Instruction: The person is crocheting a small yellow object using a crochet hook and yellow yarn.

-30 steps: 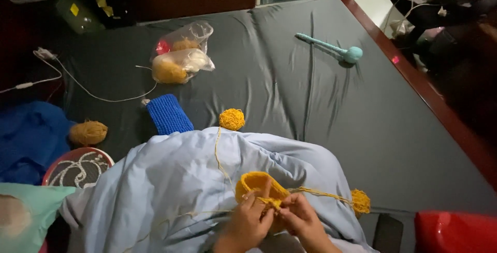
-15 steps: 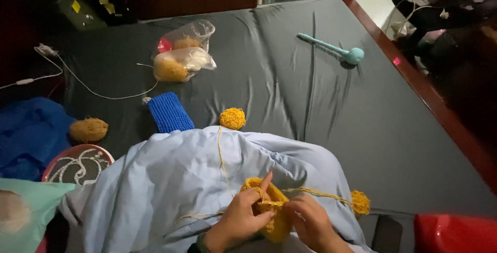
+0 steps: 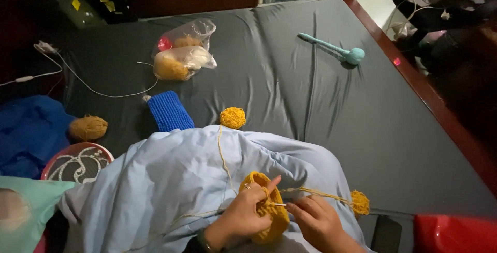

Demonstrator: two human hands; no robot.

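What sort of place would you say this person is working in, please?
Most likely a bedroom at home: a wide bed under a dark grey fitted sheet, a light blue blanket beneath both hands, and a dark wooden bed frame along the edge, with yarn balls scattered about.

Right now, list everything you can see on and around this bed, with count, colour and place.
crochet piece: one, mustard yellow, on the lap between both hands
crochet hook: one, pale, at the work
yarn balls: two mustard, one at the blanket's top edge, one at its right edge; one tan, left
knitted piece: one, royal blue, mid-left
plastic bags of yarn: two, clear, upper left
wand-shaped tool: one, teal, upper right
cable: one, white, left
blanket: one, light blue, over the lap
bedsheet: one, dark grey
left hand: in a grip on the crochet piece
right hand: at the crochet hook
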